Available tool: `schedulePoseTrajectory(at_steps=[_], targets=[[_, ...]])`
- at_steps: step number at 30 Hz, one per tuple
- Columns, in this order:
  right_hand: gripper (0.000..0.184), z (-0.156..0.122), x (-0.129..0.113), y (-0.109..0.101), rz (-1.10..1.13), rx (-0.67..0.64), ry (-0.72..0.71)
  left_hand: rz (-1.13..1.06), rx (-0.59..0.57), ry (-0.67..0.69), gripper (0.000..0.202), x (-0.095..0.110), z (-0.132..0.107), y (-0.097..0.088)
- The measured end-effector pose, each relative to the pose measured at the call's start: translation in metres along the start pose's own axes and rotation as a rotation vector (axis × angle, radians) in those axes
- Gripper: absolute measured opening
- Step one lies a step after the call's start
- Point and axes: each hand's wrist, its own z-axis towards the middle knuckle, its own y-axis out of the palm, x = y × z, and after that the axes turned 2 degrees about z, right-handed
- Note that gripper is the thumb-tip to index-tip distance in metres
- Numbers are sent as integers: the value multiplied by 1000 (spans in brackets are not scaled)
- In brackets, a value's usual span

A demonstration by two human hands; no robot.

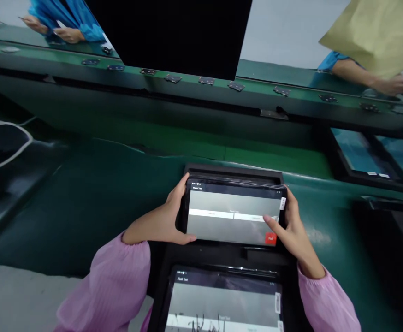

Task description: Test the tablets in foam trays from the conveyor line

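Observation:
Between my two hands is a black tablet whose lit screen reads "Flash Test", with a red button at its lower right. My left hand grips the tablet's left edge, its thumb on the lower left corner of the frame. On the opposite side, my right hand wraps the right edge while its thumb lies over the screen near a white on-screen bar. Behind and under the tablet shows a black tray. Nearer to me, a second tablet with the same screen heading lies in a black tray; the frame's bottom cuts it off.
Several circuit boards lie in a row along the green conveyor. At right, more tablets sit in black trays. A large black panel hangs ahead. Two people in blue sleeves work across the line. A white cable lies left.

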Motion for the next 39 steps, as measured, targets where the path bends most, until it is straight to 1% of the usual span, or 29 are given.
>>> schedulePoseTrajectory(at_steps=[2, 6, 9, 13, 16, 18, 20, 22, 23, 25, 27, 29, 31, 32, 33, 34, 36, 37, 38, 39], targets=[[81, 0, 2, 0, 27, 11, 5, 43, 6, 1, 144, -3, -2, 5], [80, 2, 3, 1, 35, 32, -4, 66, 2, 3, 141, -9, 0, 12], [79, 2, 3, 1, 31, 41, -5, 47, -12, -17, 139, -10, 2, 11], [75, 2, 3, 3, 43, 58, 23, 7, -60, -48, 155, -7, 4, 8], [77, 1, 5, 6, 80, 82, 34, 15, -86, -86, 158, -3, 5, 8], [80, 1, 4, 5, 38, 136, -10, 29, -92, -64, 156, -2, 6, 9], [83, 0, 1, 3, -61, 246, -113, 35, -85, -14, 154, -2, 6, 9], [81, 1, -2, 0, -118, 352, -217, 29, -77, 20, 152, -4, 8, 8], [78, 2, -4, -2, -119, 381, -251, 22, -77, 26, 152, -5, 8, 8], [71, 4, -5, -4, -120, 392, -278, 3, -82, 19, 152, -7, 9, 5], [67, 6, -7, -5, -184, 397, -290, -22, -95, -9, 152, -6, 5, 2], [62, 3, -12, -5, -265, 409, -323, -51, -106, -38, 150, 0, -8, 3], [53, -10, -20, -7, -339, 383, -343, -52, -79, -34, 143, 8, -31, 10], [46, -22, -25, -9, -374, 339, -345, -31, -43, -20, 134, 13, -47, 16], [39, -37, -31, -12, -409, 283, -344, 7, 10, -6, 120, 18, -64, 25], [33, -55, -36, -15, -448, 218, -334, 59, 81, 2, 102, 22, -81, 35], [28, -95, -44, -23, -548, 112, -289, 187, 252, -23, 63, 29, -115, 58], [31, -116, -47, -26, -612, 80, -255, 251, 333, -54, 50, 32, -129, 70], [37, -135, -48, -28, -684, 63, -218, 303, 399, -91, 42, 34, -140, 82], [44, -152, -48, -28, -753, 61, -183, 339, 445, -126, 40, 37, -148, 92]])
